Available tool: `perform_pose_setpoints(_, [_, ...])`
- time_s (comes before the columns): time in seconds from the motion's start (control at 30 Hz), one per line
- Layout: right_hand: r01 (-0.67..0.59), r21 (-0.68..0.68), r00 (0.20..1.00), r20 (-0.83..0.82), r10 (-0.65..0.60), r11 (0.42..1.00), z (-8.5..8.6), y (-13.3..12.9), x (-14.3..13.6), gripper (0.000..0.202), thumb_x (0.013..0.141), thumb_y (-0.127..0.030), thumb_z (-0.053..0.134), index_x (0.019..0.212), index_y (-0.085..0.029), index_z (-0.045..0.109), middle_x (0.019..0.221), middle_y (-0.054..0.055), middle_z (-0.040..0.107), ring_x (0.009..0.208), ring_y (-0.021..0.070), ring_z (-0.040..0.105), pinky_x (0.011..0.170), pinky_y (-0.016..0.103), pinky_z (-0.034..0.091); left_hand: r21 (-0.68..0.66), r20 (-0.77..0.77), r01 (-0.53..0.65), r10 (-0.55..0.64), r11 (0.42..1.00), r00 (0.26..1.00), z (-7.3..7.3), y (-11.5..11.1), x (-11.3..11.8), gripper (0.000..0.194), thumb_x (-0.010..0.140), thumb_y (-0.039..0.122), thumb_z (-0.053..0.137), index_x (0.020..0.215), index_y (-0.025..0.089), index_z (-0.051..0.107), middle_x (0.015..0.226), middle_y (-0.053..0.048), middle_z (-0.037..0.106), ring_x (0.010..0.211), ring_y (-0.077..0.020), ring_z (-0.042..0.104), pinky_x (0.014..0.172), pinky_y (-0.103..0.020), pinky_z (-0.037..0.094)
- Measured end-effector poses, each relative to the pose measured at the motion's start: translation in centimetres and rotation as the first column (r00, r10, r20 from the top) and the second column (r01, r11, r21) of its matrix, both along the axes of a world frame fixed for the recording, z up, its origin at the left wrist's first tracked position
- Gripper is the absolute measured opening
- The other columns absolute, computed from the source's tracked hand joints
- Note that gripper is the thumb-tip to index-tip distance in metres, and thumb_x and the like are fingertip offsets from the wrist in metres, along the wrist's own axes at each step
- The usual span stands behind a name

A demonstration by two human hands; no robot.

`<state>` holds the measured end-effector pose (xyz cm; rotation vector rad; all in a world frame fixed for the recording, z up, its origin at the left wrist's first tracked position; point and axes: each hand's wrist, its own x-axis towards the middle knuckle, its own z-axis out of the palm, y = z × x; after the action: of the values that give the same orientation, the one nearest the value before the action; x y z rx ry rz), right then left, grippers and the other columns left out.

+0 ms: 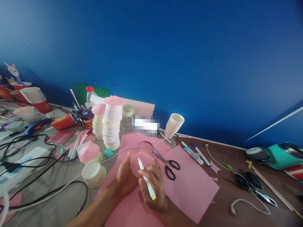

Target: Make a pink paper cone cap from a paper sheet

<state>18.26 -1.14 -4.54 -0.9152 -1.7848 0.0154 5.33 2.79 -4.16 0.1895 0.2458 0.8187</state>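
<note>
A round pink paper disc is held in my left hand, with the thumb along its left edge. My right hand is closed around a white marker with a yellow end pointing down toward me. The marker's other end lies over the disc; whether it touches the paper I cannot tell. Beneath both hands are pink paper sheets. Black-handled scissors rest on the sheets just right of my right hand. A white paper cup lies left of my left hand.
Stacked cups with pink tops stand at back left, near a glass jar. A tilted white cup stack stands by the blue wall. Markers lie right of the sheets. Black cables and a power strip spread leftward.
</note>
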Motion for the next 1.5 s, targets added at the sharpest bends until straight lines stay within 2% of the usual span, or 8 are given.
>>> perform_pose_setpoints(0.13, [-0.013, 0.002, 1.000, 0.006, 0.013, 1.000, -0.1, 0.0, 0.1, 0.022, 0.088, -0.013, 0.047, 0.105, -0.022, 0.058, 0.078, -0.001, 0.056, 0.073, 0.0171, 0.058, 0.103, 0.052, 0.042, -0.028, -0.026, 0.020, -0.021, 0.999, 0.999, 0.0, 0.1, -0.1, 0.048, 0.096, 0.048, 0.048, 0.127, 0.014, 0.060, 0.117, -0.016, 0.070, 0.110, -0.0345, 0.066, 0.102, -0.050, 0.043])
perform_pose_setpoints(0.4, [0.013, 0.004, 1.000, -0.012, -0.013, 1.000, -0.3, 0.0, -0.1, 0.029, 0.088, -0.012, 0.048, 0.114, -0.022, 0.056, 0.083, 0.002, 0.061, 0.078, 0.0192, 0.061, 0.099, 0.053, 0.046, 0.067, -0.003, 0.091, -0.091, 0.994, 0.996, -0.1, 0.2, 0.0, 0.064, 0.096, 0.057, 0.038, 0.126, 0.005, 0.062, 0.114, -0.021, 0.071, 0.115, -0.0379, 0.063, 0.102, -0.049, 0.042])
perform_pose_setpoints(0.7, [-0.034, -0.017, 0.999, 0.019, 0.034, 0.999, -0.1, -0.3, -0.2, 0.034, 0.085, -0.014, 0.051, 0.117, -0.023, 0.058, 0.082, 0.000, 0.054, 0.076, 0.0180, 0.059, 0.102, 0.055, 0.043, 0.076, -0.020, 0.060, -0.059, 0.995, 0.998, -0.3, 0.4, -0.2, 0.056, 0.095, 0.051, 0.045, 0.125, 0.007, 0.062, 0.112, -0.020, 0.071, 0.110, -0.0375, 0.064, 0.100, -0.048, 0.043])
perform_pose_setpoints(0.87, [-0.014, -0.015, 0.999, 0.030, 0.014, 1.000, -0.2, -0.3, -0.2, 0.032, 0.088, -0.015, 0.049, 0.117, -0.022, 0.059, 0.081, 0.001, 0.054, 0.075, 0.0179, 0.058, 0.099, 0.055, 0.044, 0.079, 0.029, 0.150, -0.152, 0.986, 0.988, -0.7, 0.4, -0.2, 0.061, 0.094, 0.057, 0.045, 0.124, 0.007, 0.063, 0.114, -0.020, 0.070, 0.114, -0.0378, 0.062, 0.101, -0.047, 0.042])
perform_pose_setpoints(1.07, [0.066, 0.030, 0.997, -0.039, -0.065, 0.997, -0.7, 0.1, 0.4, 0.038, 0.097, -0.023, 0.042, 0.135, -0.020, 0.048, 0.093, 0.006, 0.064, 0.087, 0.0228, 0.062, 0.101, 0.055, 0.046, 0.136, 0.006, 0.020, -0.021, 0.991, 1.000, -1.2, 0.7, -0.3, 0.066, 0.098, 0.059, 0.033, 0.123, 0.006, 0.065, 0.116, -0.020, 0.071, 0.117, -0.0356, 0.062, 0.102, -0.047, 0.043])
perform_pose_setpoints(1.27, [0.057, 0.019, 0.991, -0.118, -0.054, 0.998, 0.1, 0.3, 1.0, 0.023, 0.089, -0.016, 0.047, 0.110, -0.022, 0.054, 0.081, 0.000, 0.061, 0.074, 0.0199, 0.061, 0.092, 0.050, 0.047, 0.128, -0.042, -0.096, 0.102, 0.987, 0.994, -1.9, 1.1, -0.6, 0.059, 0.098, 0.056, 0.037, 0.118, 0.010, 0.069, 0.113, -0.017, 0.074, 0.112, -0.0337, 0.065, 0.098, -0.047, 0.047])
perform_pose_setpoints(1.37, [0.076, -0.037, 0.990, -0.113, -0.079, 0.996, 0.4, 0.2, 0.8, 0.016, 0.087, -0.014, 0.047, 0.099, -0.022, 0.053, 0.076, -0.001, 0.059, 0.069, 0.0188, 0.059, 0.082, 0.043, 0.047, 0.083, -0.072, -0.110, 0.116, 0.990, 0.991, -1.4, 1.0, -0.5, 0.059, 0.099, 0.054, 0.037, 0.114, 0.009, 0.071, 0.108, -0.017, 0.075, 0.110, -0.0337, 0.066, 0.100, -0.047, 0.046])
perform_pose_setpoints(1.5, [0.062, -0.039, 0.993, -0.100, -0.065, 0.997, 0.4, 0.3, 0.6, 0.012, 0.086, -0.012, 0.047, 0.093, -0.021, 0.051, 0.072, -0.002, 0.056, 0.063, 0.0162, 0.056, 0.078, 0.040, 0.044, 0.055, -0.099, -0.117, 0.122, 0.992, 0.988, -0.6, 0.8, -0.4, 0.060, 0.100, 0.053, 0.035, 0.110, 0.007, 0.072, 0.103, -0.017, 0.076, 0.110, -0.0337, 0.065, 0.101, -0.047, 0.045])
